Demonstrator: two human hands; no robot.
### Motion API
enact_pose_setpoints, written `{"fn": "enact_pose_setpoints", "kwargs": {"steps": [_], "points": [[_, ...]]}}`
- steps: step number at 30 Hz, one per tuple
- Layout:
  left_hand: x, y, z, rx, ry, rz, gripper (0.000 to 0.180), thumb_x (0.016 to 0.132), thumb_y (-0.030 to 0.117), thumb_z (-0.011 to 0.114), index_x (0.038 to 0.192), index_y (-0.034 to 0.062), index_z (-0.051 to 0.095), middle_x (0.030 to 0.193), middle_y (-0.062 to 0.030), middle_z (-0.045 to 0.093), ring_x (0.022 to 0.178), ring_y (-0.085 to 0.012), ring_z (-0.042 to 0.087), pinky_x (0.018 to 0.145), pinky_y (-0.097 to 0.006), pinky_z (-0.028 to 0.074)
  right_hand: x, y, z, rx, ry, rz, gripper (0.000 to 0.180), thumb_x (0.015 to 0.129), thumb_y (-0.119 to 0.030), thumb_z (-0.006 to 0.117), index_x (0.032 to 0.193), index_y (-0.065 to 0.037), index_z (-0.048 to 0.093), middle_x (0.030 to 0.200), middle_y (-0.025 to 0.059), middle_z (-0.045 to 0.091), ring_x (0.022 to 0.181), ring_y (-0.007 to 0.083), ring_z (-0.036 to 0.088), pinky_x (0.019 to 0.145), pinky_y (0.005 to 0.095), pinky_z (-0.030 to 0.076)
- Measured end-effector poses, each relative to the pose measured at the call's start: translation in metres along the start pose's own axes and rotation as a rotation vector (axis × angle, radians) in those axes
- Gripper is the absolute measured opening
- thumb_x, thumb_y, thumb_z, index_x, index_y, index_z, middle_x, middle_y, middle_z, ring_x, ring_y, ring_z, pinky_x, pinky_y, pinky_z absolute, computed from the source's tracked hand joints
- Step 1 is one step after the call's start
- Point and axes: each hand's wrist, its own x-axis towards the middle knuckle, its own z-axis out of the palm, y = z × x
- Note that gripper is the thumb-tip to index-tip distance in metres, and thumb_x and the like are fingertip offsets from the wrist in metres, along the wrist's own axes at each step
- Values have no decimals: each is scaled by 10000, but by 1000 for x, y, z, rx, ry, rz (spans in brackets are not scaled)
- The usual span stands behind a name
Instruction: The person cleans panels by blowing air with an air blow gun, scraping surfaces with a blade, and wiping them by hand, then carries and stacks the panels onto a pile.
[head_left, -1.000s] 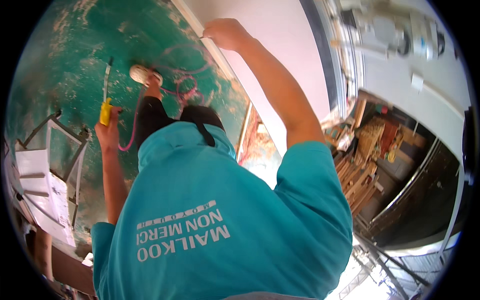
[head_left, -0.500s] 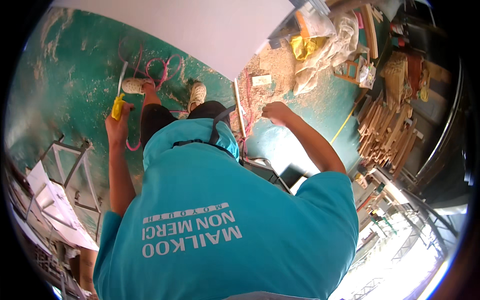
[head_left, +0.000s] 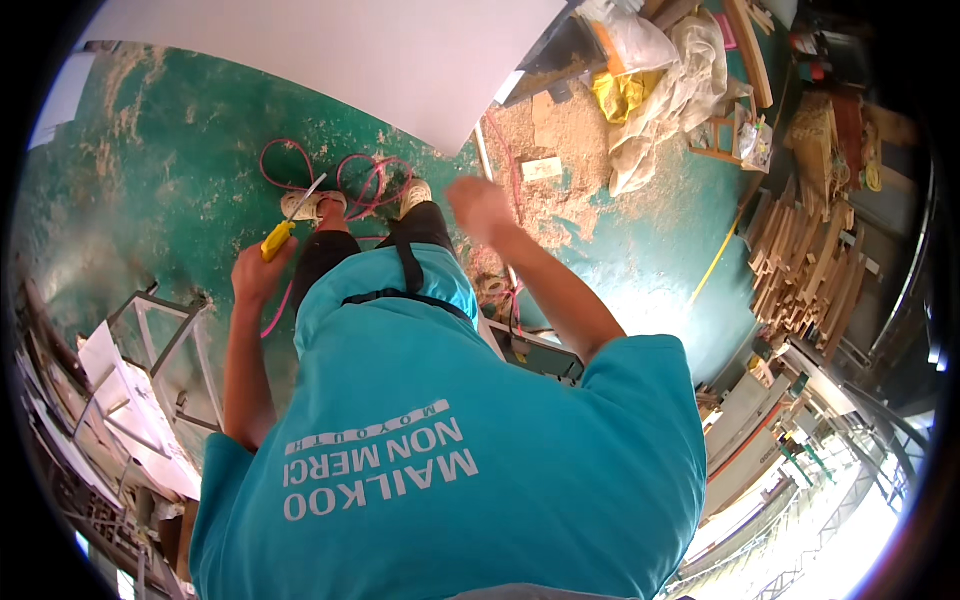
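A screwdriver with a yellow handle and a slim metal shaft is gripped in my left hand. Its tip points up and to the right, over my left shoe. My right hand hangs in front of my body, just below the near corner of a large white panel. Motion smears its fingers, so I cannot make out whether they hold anything. A pink hose lies in loops on the green floor around my shoes.
Sawdust and a small light block lie right of the panel. Beyond are a whitish sack and a yellow bag. Stacked wood strips stand at the right, a metal frame at the left.
My left hand has moved right with the screwdriver, which now tilts to the right. My right hand has swung left, toward the panel's corner. The view has shifted slightly.
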Motion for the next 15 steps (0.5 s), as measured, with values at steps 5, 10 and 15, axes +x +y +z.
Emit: {"fn": "enact_pose_setpoints", "kwargs": {"steps": [5, 10, 15], "points": [[11, -14, -13, -149, -103, 152, 504, 817, 580, 601, 926, 98, 699, 840, -176, 679, 841, -397, 633, 709, -480, 482, 17, 9, 16, -36, -117, -99, 123, 738, -59, 588, 814, -130, 653, 795, 61, 609, 813, 271, 629, 665, 415, 529], [52, -69, -40, -170, -112, 202, 451, 820, 539, 615, 943, 115, 707, 849, -172, 681, 846, -388, 638, 713, -474, 488, 30, -17, -5, -87, -194, 4, 157, 817, -124, 542, 882, -133, 684, 809, 73, 643, 817, 273, 633, 713, 429, 515], [100, -122, -127, -185, -145, 262, 465, 817, 527, 629, 938, 85, 709, 840, -176, 687, 819, -377, 656, 681, -466, 494, 83, -80, -2, -234, -54, 235, 86, 780, -75, 589, 783, -103, 670, 780, 81, 654, 778, 259, 652, 661, 379, 551]]}}
